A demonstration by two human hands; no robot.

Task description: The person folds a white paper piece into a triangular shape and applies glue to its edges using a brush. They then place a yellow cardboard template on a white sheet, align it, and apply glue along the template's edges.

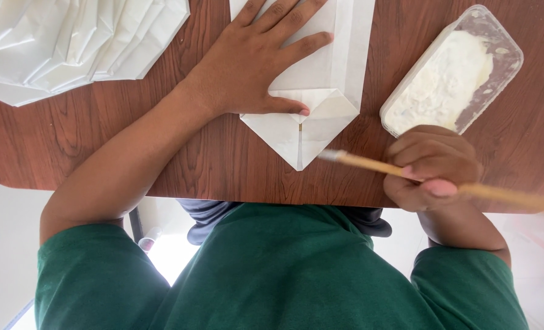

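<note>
The left hand [257, 58] lies flat, fingers spread wide, pressing a folded white paper bag [312, 91] onto the wooden table [101, 134]; its thumb rests along the bag's folded pointed end. The right hand [431, 168] is curled closed around a thin wooden brush [370, 164], whose pale tip sits just beside the bag's point. A clear plastic tub of white paste [452, 73] stands near the right hand. A stack of white folded paper [70, 43] lies at the table's far left. The floor below looks pale.

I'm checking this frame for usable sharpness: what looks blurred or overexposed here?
Head view: the right hand and its brush look soft, the handle end blurred; the floor below the table is blown out white; the left hand on the folded white paper is crisp, evenly lit.
</note>
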